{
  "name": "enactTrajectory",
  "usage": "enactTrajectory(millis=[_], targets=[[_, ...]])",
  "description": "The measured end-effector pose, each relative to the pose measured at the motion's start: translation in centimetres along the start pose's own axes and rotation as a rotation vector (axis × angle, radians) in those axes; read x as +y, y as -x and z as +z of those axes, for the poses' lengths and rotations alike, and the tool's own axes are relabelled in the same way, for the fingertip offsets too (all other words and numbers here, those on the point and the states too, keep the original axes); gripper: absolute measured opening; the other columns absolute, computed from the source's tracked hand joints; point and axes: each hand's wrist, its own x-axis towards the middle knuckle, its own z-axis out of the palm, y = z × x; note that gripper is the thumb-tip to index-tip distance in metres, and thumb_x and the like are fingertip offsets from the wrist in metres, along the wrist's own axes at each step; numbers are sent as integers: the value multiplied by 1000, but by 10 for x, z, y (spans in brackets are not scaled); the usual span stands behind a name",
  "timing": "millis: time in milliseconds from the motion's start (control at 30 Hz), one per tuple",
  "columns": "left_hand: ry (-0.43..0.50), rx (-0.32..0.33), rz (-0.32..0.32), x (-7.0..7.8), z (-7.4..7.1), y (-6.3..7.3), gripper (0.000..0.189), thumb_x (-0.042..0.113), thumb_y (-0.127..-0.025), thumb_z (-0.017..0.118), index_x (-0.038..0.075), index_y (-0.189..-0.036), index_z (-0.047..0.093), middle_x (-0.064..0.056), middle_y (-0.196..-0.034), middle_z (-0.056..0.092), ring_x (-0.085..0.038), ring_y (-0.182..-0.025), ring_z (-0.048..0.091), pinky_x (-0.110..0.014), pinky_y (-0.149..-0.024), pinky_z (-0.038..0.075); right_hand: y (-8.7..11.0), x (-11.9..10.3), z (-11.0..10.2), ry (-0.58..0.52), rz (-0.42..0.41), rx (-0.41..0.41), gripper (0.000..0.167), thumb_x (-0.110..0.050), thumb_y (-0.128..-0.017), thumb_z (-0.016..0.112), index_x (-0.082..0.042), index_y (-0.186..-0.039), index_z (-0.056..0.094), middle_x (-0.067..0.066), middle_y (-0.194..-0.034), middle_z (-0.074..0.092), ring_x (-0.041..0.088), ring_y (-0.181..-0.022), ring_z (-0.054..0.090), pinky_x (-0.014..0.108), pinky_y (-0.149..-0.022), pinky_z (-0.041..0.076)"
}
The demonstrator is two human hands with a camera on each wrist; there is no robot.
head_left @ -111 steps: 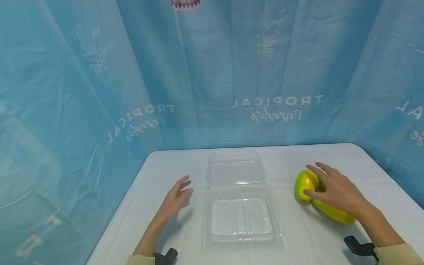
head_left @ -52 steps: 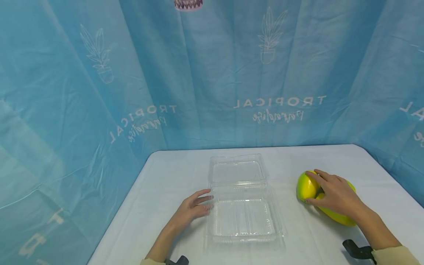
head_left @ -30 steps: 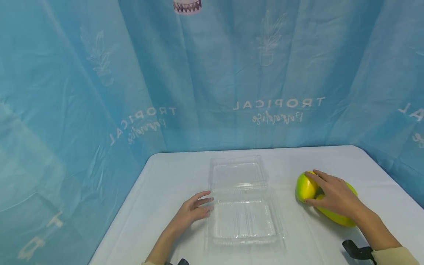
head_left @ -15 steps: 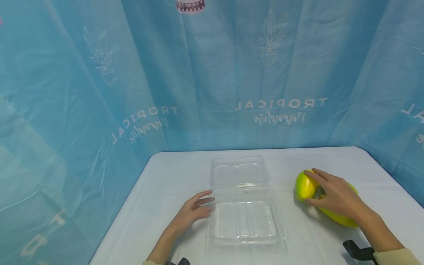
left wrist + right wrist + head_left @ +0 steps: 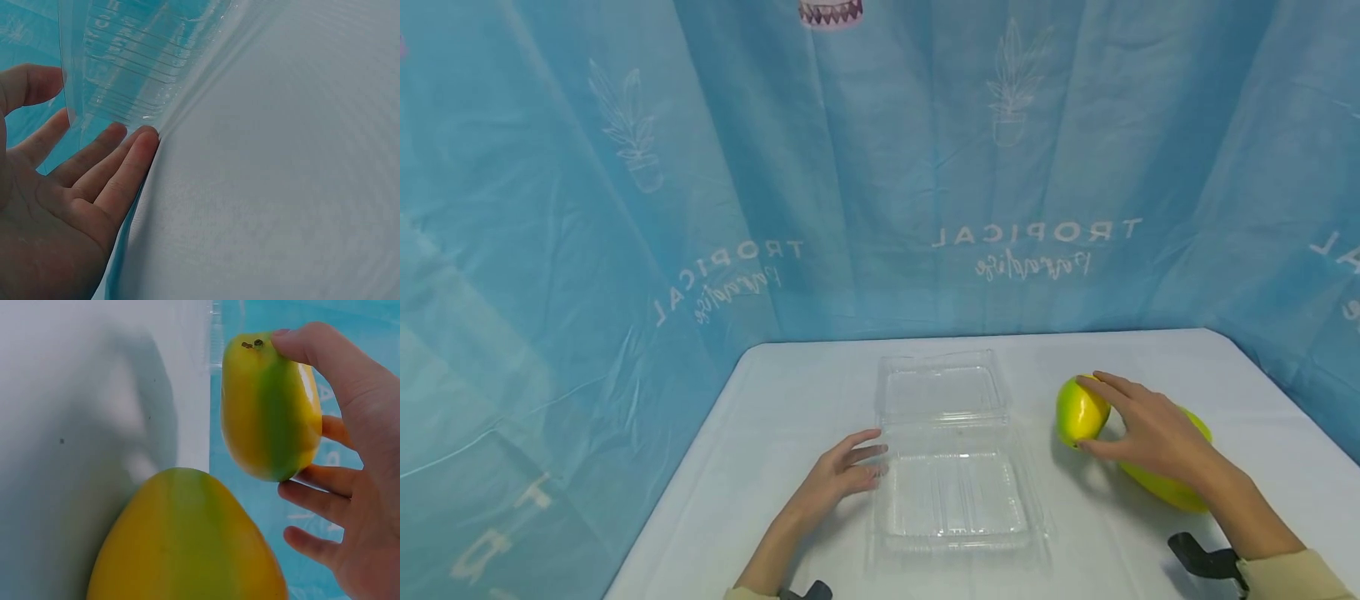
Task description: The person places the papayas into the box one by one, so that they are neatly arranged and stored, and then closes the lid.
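My right hand (image 5: pixel 1157 433) pinches a glossy yellow-green mango (image 5: pixel 1081 412) between thumb and fingertips. The right wrist view shows the thumb by the dark stem mark and the fingers at the mango's far side. A gap parts the mango from its shadow on the table. Below that hand lies a larger, longer yellow-green fruit (image 5: pixel 187 544), partly covered by the hand in the head view. At the left edge of a clear plastic clamshell box (image 5: pixel 955 500), my left hand (image 5: pixel 831 482) has its fingers extended, tips right at the rim. The box's lid (image 5: pixel 940 392) lies folded back.
A white cloth covers the table (image 5: pixel 797 383). Blue printed curtains (image 5: pixel 880 275) hang behind it and along both sides. Black straps (image 5: pixel 1202 558) with mounts sit on both wrists.
My right hand has closed on the mango, lifted it and shifted it slightly left, off the larger fruit. My left hand moved right to the box's edge and has stayed there.
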Motion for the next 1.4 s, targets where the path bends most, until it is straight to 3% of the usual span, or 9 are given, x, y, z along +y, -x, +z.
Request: enactTrajectory(millis=[433, 1000, 1400], targets=[[-17, -21, 38, -4, 4, -4, 55, 15, -97, 56, 12, -148, 35, -17, -142, 45, -32, -121, 53, -38, -92, 49, -1, -13, -8, -50, -5, -23, 95, -71, -71, 68, -20, -146, 41, 16, -145, 40, 42, -124, 42, 68, -87, 39], [-30, -6, 12, 3, 1, 2, 57, 18, -97, 57, 13, -149, 34, -17, -144, 43, -33, -123, 51, -37, -93, 48, -7, -42, -16, -107, -57, -21, 93, -70, -71, 69, -25, -147, 39, 9, -148, 37, 36, -130, 39, 65, -89, 41], [-42, -11, 20, 1, 0, 1, 57, 18, -96, 57, 13, -148, 35, -16, -143, 44, -32, -123, 51, -37, -93, 48, -8, -57, -16, -108, -103, -31, 91, -69, -72, 69, -28, -147, 39, 7, -150, 36, 35, -130, 40, 64, -88, 43]])
